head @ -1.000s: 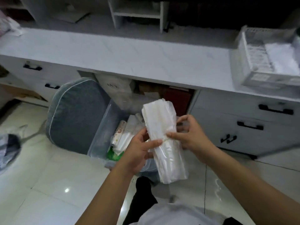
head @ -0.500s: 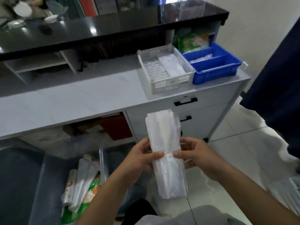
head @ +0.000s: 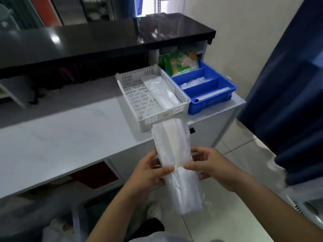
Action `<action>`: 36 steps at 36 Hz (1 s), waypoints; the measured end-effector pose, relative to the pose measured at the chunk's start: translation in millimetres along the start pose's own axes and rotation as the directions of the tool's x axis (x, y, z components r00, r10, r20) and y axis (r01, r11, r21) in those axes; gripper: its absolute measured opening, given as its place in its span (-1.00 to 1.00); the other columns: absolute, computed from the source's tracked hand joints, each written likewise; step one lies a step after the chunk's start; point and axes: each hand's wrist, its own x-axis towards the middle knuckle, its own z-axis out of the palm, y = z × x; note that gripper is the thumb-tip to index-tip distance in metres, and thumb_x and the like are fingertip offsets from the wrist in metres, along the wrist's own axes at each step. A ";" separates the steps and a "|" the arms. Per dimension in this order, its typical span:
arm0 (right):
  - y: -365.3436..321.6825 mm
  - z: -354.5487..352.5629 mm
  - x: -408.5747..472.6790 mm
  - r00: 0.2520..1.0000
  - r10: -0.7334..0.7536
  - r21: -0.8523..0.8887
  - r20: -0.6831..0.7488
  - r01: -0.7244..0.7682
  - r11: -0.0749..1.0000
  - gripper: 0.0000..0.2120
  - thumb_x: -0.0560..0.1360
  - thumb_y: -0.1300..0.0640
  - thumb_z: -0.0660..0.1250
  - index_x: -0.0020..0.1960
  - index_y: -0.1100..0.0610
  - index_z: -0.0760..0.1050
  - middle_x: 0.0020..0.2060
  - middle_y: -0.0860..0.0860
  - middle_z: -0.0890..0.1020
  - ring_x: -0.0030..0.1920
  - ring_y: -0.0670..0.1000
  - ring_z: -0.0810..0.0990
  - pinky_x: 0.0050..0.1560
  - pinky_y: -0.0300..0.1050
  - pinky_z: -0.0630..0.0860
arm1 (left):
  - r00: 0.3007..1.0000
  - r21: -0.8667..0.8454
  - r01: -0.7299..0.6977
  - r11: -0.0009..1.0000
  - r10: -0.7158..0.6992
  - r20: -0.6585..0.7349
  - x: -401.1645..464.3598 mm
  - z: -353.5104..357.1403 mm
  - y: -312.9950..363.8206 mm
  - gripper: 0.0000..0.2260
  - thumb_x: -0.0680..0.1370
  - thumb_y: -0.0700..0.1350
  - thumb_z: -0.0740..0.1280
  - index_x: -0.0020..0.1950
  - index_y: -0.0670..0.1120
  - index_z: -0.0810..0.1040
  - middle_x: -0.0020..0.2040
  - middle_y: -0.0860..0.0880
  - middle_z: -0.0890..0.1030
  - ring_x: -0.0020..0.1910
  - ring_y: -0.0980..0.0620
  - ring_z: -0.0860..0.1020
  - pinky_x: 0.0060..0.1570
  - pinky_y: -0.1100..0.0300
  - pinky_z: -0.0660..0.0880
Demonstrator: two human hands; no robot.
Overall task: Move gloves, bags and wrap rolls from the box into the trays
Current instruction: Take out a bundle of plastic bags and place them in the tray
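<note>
You hold a bag bundle (head: 176,165) before the pale counter (head: 61,144).
Your left hand (head: 148,173) and right hand (head: 213,168) pinch its middle; white tray (head: 132,95) and blue tray (head: 215,100) sit far right.

1. White perforated tray (head: 132,95): its left half lies bare and open from above; a bundle of clear bags (head: 161,92) fills the right half.
2. Blue tray (head: 212,100): dividers split it into compartments; green packets (head: 178,64) stand in the rear one.
3. Black upper counter (head: 104,41) overhangs behind both trays, limiting headroom there.
4. Grey worktop (head: 61,137) left of the trays offers flat open surface.
</note>
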 end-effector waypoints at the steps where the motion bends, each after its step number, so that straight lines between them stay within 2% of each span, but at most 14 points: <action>1: -7.9 -1.2 11.2 1.000 0.006 -0.012 -0.004 -0.006 1.000 -0.65 0.39 0.16 0.53 0.16 0.02 0.62 -0.02 0.02 0.73 -0.05 0.04 0.72 -0.18 -0.10 0.64 | 1.000 0.003 -0.014 1.000 0.014 0.011 10.6 -3.7 7.6 -0.55 0.42 -0.29 0.52 0.24 0.05 0.60 0.14 -0.14 0.68 0.10 -0.18 0.67 -0.03 -0.20 0.63; 3: -22.6 -3.9 32.4 1.000 0.016 -0.026 -0.012 -0.017 1.000 -0.64 0.39 0.18 0.53 0.17 0.03 0.62 -0.01 0.01 0.73 -0.03 0.04 0.72 -0.14 -0.06 0.64 | 0.999 0.004 -0.037 0.999 0.037 0.036 31.5 -10.0 22.2 -0.52 0.45 -0.34 0.48 0.30 0.01 0.56 0.15 -0.14 0.68 0.08 -0.15 0.67 -0.13 -0.03 0.64; 5: -34.4 -7.9 51.3 0.999 0.022 -0.017 -0.024 -0.023 1.000 -0.65 0.39 0.19 0.53 0.16 0.04 0.62 -0.01 0.01 0.73 -0.04 0.02 0.72 -0.20 -0.13 0.64 | 0.998 0.024 -0.048 0.999 0.047 0.048 52.3 -16.5 34.6 -0.51 0.46 -0.34 0.47 0.33 0.00 0.54 0.15 -0.15 0.67 0.07 -0.12 0.68 -0.16 0.07 0.62; 7: -41.9 -12.9 67.9 0.999 0.021 0.006 -0.046 -0.020 1.000 -0.66 0.38 0.18 0.54 0.14 0.03 0.64 -0.01 0.01 0.73 -0.05 0.01 0.72 -0.24 -0.21 0.60 | 0.997 0.059 -0.063 0.996 0.060 0.058 73.1 -22.5 44.7 -0.52 0.46 -0.31 0.49 0.32 0.01 0.54 0.16 -0.16 0.66 0.08 -0.13 0.67 -0.14 0.02 0.63; 10: -46.8 -24.0 90.1 0.996 0.005 0.043 -0.089 -0.001 0.999 -0.68 0.38 0.16 0.55 0.12 -0.01 0.65 0.00 0.02 0.73 -0.04 0.00 0.72 -0.25 -0.25 0.59 | 0.993 0.104 -0.097 0.990 0.089 0.079 104.1 -25.3 57.8 -0.54 0.44 -0.22 0.52 0.29 0.07 0.57 0.14 -0.17 0.65 0.09 -0.21 0.64 -0.01 -0.25 0.61; 12: -50.3 -35.8 102.1 0.991 -0.008 0.052 -0.132 0.014 0.999 -0.69 0.38 0.17 0.55 0.10 -0.03 0.65 0.01 0.01 0.73 -0.04 0.01 0.72 -0.24 -0.24 0.59 | 0.990 0.127 -0.119 0.985 0.109 0.085 124.0 -20.6 65.8 -0.54 0.42 -0.20 0.52 0.28 0.08 0.57 0.13 -0.14 0.66 0.10 -0.22 0.63 0.07 -0.33 0.55; 15: -58.4 -59.9 115.2 0.985 -0.025 0.069 -0.170 0.037 0.997 -0.61 0.33 0.13 0.58 0.14 -0.02 0.63 0.04 0.02 0.72 0.03 0.05 0.71 -0.17 -0.17 0.62 | 0.988 0.128 -0.133 0.983 0.121 0.099 152.5 -6.0 77.3 -0.55 0.44 -0.29 0.49 0.28 0.05 0.57 0.11 -0.08 0.69 0.10 -0.19 0.64 0.07 -0.28 0.57; 20: -81.9 -111.8 140.2 0.976 -0.096 0.044 -0.195 0.106 0.993 -0.56 0.25 -0.01 0.59 0.11 -0.06 0.64 0.05 0.01 0.71 0.05 0.04 0.70 -0.08 -0.06 0.65 | 0.980 0.137 -0.170 0.976 0.153 0.126 206.7 23.5 99.1 -0.56 0.46 -0.34 0.47 0.23 0.07 0.60 0.06 -0.14 0.69 0.06 -0.27 0.62 -0.03 -0.17 0.64; 22: -90.3 -136.0 155.9 0.967 -0.156 0.032 -0.202 0.166 0.986 -0.61 0.25 0.04 0.58 0.06 -0.05 0.66 0.01 0.02 0.73 0.01 0.04 0.71 -0.13 -0.14 0.64 | 0.977 0.177 -0.200 0.964 0.181 0.116 232.2 34.3 106.0 -0.55 0.45 -0.29 0.47 0.26 0.11 0.58 0.07 -0.14 0.68 0.04 -0.27 0.62 -0.04 -0.21 0.62; 26: -106.0 -184.3 197.2 0.941 -0.282 0.006 -0.186 0.288 0.958 -0.68 0.26 0.15 0.54 0.02 0.03 0.68 -0.07 0.03 0.75 -0.06 0.01 0.72 -0.17 -0.27 0.60 | 0.960 0.290 -0.279 0.916 0.271 0.067 284.3 52.8 118.9 -0.59 0.47 -0.20 0.47 0.23 0.18 0.56 0.09 0.00 0.69 0.05 -0.10 0.65 0.01 -0.07 0.62; 29: -119.4 -224.7 228.7 0.932 -0.338 -0.021 -0.131 0.338 0.941 -0.67 0.27 0.15 0.54 0.03 0.04 0.67 -0.06 0.02 0.75 -0.02 0.02 0.72 -0.08 -0.22 0.61 | 0.960 0.359 -0.255 0.898 0.279 -0.016 318.5 62.6 123.5 -0.56 0.48 -0.16 0.49 0.28 0.19 0.54 0.08 0.06 0.69 0.10 0.06 0.64 0.08 0.09 0.58; 32: -140.5 -269.9 257.5 0.920 -0.387 -0.082 -0.059 0.382 0.920 -0.71 0.33 0.20 0.53 0.02 -0.02 0.66 -0.05 -0.04 0.74 -0.01 -0.02 0.71 -0.05 -0.19 0.62 | 0.933 0.423 -0.140 0.895 0.263 -0.246 345.0 65.5 119.8 -0.53 0.46 -0.12 0.52 0.29 0.26 0.52 0.16 0.13 0.63 0.14 0.24 0.56 0.00 0.32 0.52; 34: -157.2 -296.8 274.9 0.892 -0.453 -0.199 -0.016 0.441 0.875 -0.69 0.40 0.28 0.51 0.00 -0.09 0.64 -0.09 -0.09 0.74 -0.03 -0.08 0.70 -0.08 -0.18 0.62 | 0.885 0.490 -0.003 0.872 0.230 -0.404 357.8 64.4 114.0 -0.47 0.48 -0.10 0.51 0.39 0.18 0.45 0.31 0.08 0.53 0.20 0.22 0.50 0.00 0.40 0.48; 36: -172.3 -318.4 293.7 0.837 -0.546 -0.426 0.013 0.499 0.755 -0.75 0.42 0.17 0.49 -0.06 -0.19 0.62 -0.18 -0.06 0.72 -0.11 0.00 0.67 -0.11 -0.03 0.61 | 0.844 0.534 0.141 0.834 0.180 -0.505 369.1 63.0 107.9 -0.37 0.48 -0.07 0.49 0.49 0.15 0.33 0.43 0.04 0.42 0.32 0.08 0.45 0.12 0.26 0.47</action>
